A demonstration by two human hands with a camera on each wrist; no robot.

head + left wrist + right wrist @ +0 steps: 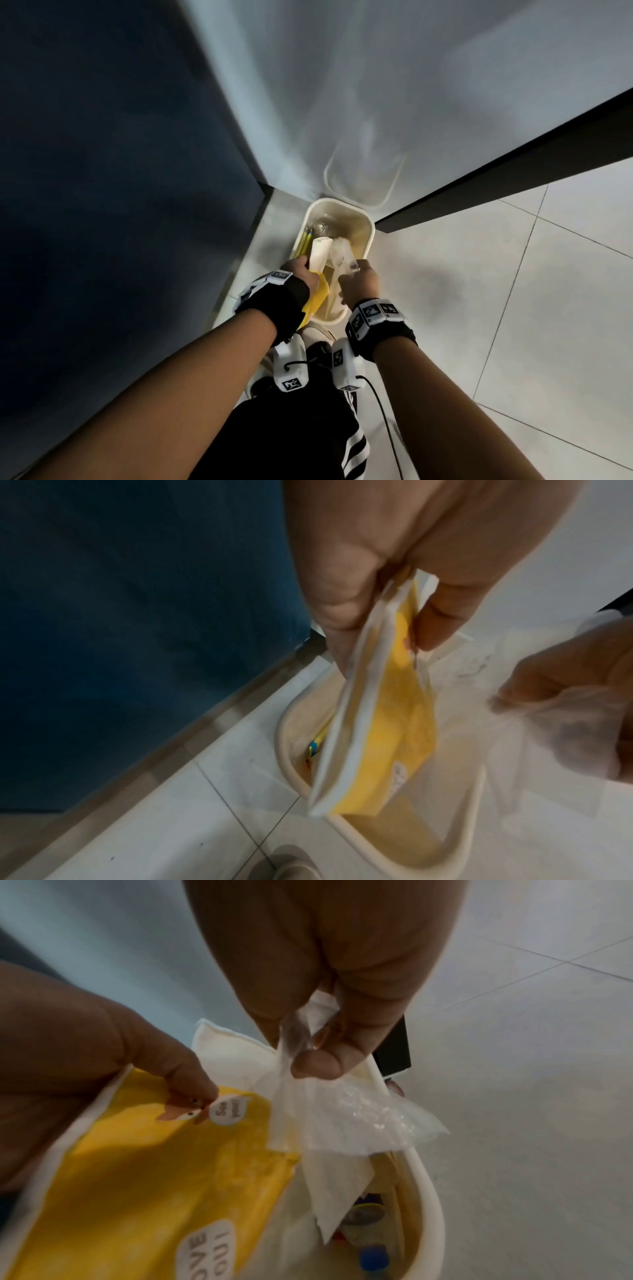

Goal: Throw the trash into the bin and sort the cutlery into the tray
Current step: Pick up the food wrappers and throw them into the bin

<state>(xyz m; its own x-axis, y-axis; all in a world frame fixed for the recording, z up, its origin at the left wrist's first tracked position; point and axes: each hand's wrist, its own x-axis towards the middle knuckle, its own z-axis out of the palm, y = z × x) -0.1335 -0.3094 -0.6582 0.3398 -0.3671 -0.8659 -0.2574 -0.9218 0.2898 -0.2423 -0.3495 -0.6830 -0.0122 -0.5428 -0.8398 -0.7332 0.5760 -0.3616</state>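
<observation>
A cream plastic bin (370, 233) stands on the floor in a corner, with trash inside. Over its near end my left hand (301, 270) pinches a yellow and white packet (79, 310) (387, 723) (154, 1177) between thumb and fingers. My right hand (359, 277) pinches a crumpled clear plastic wrapper (342, 257) (346, 1118) with a white tissue (335, 1185) hanging under it, above the bin opening. Both items hang just above the bin rim (287, 761) (431, 1204). No cutlery or tray is in view.
A dark blue panel (120, 171) stands to the left and a pale grey wall (376, 85) behind the bin. A black edge (513, 178) runs at right over white floor tiles (513, 308). Bottles and wrappers (369, 1231) lie in the bin. My shoe (291, 864) is near.
</observation>
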